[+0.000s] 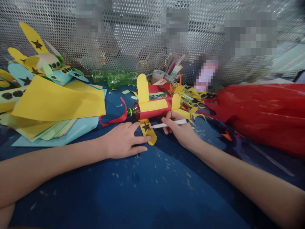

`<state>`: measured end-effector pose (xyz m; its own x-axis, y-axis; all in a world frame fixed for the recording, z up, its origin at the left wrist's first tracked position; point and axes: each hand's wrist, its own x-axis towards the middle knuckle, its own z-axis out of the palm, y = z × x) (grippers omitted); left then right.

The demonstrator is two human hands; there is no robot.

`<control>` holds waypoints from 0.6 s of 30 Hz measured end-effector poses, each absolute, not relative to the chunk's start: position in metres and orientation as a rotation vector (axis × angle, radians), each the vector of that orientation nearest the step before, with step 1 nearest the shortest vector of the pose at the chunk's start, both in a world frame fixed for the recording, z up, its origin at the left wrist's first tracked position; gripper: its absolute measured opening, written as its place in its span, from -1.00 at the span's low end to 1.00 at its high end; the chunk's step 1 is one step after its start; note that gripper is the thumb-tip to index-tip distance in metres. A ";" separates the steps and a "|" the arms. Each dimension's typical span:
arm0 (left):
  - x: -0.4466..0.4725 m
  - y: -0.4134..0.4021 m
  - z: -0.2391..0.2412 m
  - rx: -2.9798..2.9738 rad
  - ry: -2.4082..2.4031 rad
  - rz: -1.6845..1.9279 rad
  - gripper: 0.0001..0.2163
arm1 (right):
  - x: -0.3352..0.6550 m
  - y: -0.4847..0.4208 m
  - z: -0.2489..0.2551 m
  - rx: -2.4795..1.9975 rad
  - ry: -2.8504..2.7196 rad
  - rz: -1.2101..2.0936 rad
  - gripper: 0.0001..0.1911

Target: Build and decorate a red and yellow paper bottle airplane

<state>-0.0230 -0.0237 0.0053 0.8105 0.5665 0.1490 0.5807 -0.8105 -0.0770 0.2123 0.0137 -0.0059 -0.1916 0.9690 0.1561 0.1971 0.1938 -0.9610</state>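
A model plane made from a bottle wrapped in red and yellow paper [152, 108] lies on the blue table [147, 190]. Its near yellow wing [148, 130] carries a black star. My left hand [124, 140] rests flat on the table, fingers stretched out, with fingertips pressing on that wing. My right hand [177, 127] is closed round a white pen [168, 124] whose tip points at the star on the wing.
Stacked yellow, green and light blue paper sheets [57, 105] lie at the left, with finished paper planes [43, 63] behind. Green bottles [114, 78], paper scraps [190, 101] and a cup of tools stand by the mesh wall. A red plastic bag [262, 111] fills the right.
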 end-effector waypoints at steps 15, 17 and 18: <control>-0.023 -0.023 0.005 -2.860 -0.911 -0.166 -0.49 | 0.213 0.014 -0.006 -1.129 -1.577 1.081 -0.71; -0.023 -0.023 0.005 -2.860 -0.909 -0.167 -0.49 | 0.213 0.014 -0.006 -1.128 -1.585 1.076 -0.71; -0.023 -0.023 0.005 -2.860 -0.909 -0.168 -0.49 | 0.213 0.014 -0.006 -1.126 -1.587 1.074 -0.71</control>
<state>-0.0228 -0.0235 0.0047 0.8117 0.5653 0.1467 0.5804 -0.8087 -0.0952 0.2130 0.0136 -0.0063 -0.1946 0.9653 0.1744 0.1972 0.2126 -0.9570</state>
